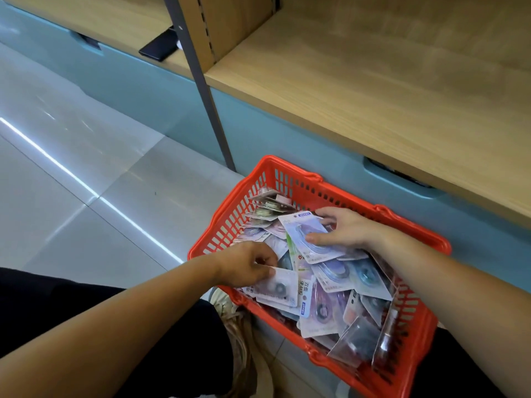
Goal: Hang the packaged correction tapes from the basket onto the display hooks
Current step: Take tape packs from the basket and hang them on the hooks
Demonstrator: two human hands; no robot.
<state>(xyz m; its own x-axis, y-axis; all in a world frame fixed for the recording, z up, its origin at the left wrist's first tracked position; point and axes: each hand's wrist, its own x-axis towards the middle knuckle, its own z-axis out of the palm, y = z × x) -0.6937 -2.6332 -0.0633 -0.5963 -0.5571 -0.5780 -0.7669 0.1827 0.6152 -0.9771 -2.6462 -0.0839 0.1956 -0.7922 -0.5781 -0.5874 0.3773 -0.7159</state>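
Much of the red basket (235, 222) was hard to read. Its near right corner ran out past the bottom of the frame, the right forearm crossed its right rim, and the print on the cards was too blurred to make out. The packaged correction tapes (333, 278) lay heaped over one another, so the lower ones showed only as corners. The dark clear bags (356, 337) at the near right corner could not be identified. The basket stood on the tiled floor (86, 168), its far edge close against the blue cabinet base (287, 133) under the wooden shelf (373, 81).

The left grip (247, 265) was at the basket's left edge, fingers curled, pinching the top edge of a white package (283, 288) that lay on the heap by the near left corner. Its fingertips were hidden under the knuckles. The right grip (342, 228) was over the far half of the basket, holding a pale blue package (304, 234) tilted up off the heap. Its thumb pressed on the package's face, and its fingers curled behind the far edge, mostly out of sight. The two held packages were apart, with other cards between them. A tan shoe (232, 320) showed just beside the basket's near left side.
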